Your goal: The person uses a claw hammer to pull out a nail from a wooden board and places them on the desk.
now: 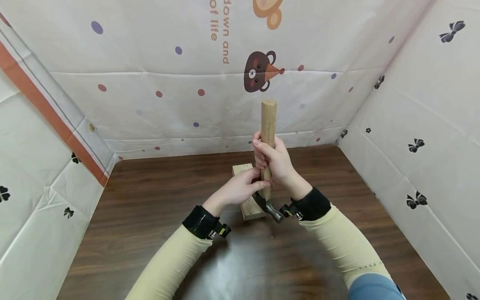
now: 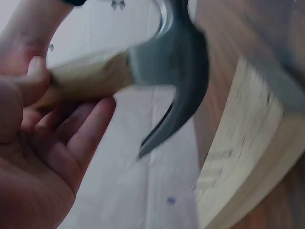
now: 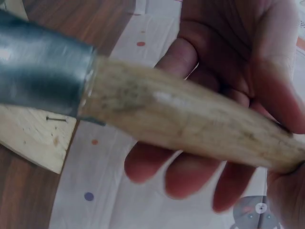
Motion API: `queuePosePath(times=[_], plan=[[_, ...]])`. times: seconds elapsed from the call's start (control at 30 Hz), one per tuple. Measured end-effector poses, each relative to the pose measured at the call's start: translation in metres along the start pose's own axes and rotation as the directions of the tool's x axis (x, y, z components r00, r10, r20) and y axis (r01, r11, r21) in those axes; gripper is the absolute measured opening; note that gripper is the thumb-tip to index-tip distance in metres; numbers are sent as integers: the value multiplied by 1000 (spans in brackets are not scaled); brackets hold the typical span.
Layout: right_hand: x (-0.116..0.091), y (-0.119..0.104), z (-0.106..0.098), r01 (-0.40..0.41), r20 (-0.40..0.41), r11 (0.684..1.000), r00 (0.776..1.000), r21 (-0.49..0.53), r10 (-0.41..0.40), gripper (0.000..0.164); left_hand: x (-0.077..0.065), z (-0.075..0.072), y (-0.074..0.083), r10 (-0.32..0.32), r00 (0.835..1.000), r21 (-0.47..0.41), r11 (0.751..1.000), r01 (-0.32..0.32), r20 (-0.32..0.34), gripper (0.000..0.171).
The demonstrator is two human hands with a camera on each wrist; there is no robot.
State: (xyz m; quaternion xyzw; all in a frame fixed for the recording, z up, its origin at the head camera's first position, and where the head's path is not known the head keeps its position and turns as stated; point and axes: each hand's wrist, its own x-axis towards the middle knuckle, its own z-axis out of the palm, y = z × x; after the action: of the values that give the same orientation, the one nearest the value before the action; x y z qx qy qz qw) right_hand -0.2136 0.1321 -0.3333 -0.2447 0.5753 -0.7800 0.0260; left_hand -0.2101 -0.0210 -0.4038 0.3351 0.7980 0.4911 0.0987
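Note:
A claw hammer (image 1: 268,125) is held head down, its wooden handle upright in the head view. My right hand (image 1: 275,160) grips the handle around its middle. Lower down, close to the metal head (image 2: 174,62), my left hand (image 1: 240,186) holds the handle between thumb and fingers. Beneath the hammer lies a pale wooden block (image 1: 252,210) on the table, partly covered by the left hand and the hammer head. A small nail (image 3: 56,119) shows at the block's surface in the right wrist view; how deep it sits I cannot tell.
The dark wood-grain table (image 1: 150,208) extends around the block. Printed white sheets form a back wall (image 1: 168,108), a left wall (image 1: 33,200) and a right wall (image 1: 405,125). Both wrists wear black bands with small cameras.

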Motion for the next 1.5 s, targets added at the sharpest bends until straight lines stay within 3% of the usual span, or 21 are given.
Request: queuePosePath(times=[0.07, 0.17, 0.3, 0.43, 0.63, 0.73, 0.83, 1.0, 1.23, 1.37, 1.5], plan=[[0, 0, -1, -10, -26, 1000, 1000, -1, 10, 8, 0, -8, -3, -13, 1000, 32, 999, 13, -18, 30], [1, -1, -3, -42, -73, 999, 997, -16, 40, 7, 0, -19, -15, -38, 995, 32, 999, 41, -97, 38], [3, 0, -4, -90, -124, 994, 989, -57, 83, 8, 2, -28, -39, -109, 971, 14, 993, 114, -213, 43], [6, 6, -2, -144, -158, 988, 978, -62, 133, 7, 8, -30, -66, -177, 950, 78, 976, 203, -258, 48], [12, 16, -3, -203, -217, 978, 958, -46, 189, 7, 21, -27, -100, -212, 952, 282, 921, 270, -220, 56], [15, 20, -4, -231, -239, 972, 947, -42, 215, 6, 26, -24, -110, -238, 954, 373, 881, 291, -183, 56], [17, 23, -4, -256, -248, 966, 939, -40, 239, 6, 29, -19, -115, -259, 954, 415, 859, 300, -152, 55], [19, 26, -2, -271, -238, 961, 938, -55, 251, 6, 32, -10, -122, -251, 964, 470, 844, 261, -85, 54], [23, 31, 0, -273, -238, 960, 938, -60, 252, 6, 35, -5, -133, -209, 977, 581, 789, 199, -50, 56], [26, 33, 2, -272, -242, 960, 938, -68, 249, 6, 39, -3, -146, -204, 978, 600, 777, 188, -42, 58], [28, 36, 3, -276, -240, 958, 938, -76, 251, 7, 40, -1, -152, -221, 974, 575, 792, 203, -40, 60]])
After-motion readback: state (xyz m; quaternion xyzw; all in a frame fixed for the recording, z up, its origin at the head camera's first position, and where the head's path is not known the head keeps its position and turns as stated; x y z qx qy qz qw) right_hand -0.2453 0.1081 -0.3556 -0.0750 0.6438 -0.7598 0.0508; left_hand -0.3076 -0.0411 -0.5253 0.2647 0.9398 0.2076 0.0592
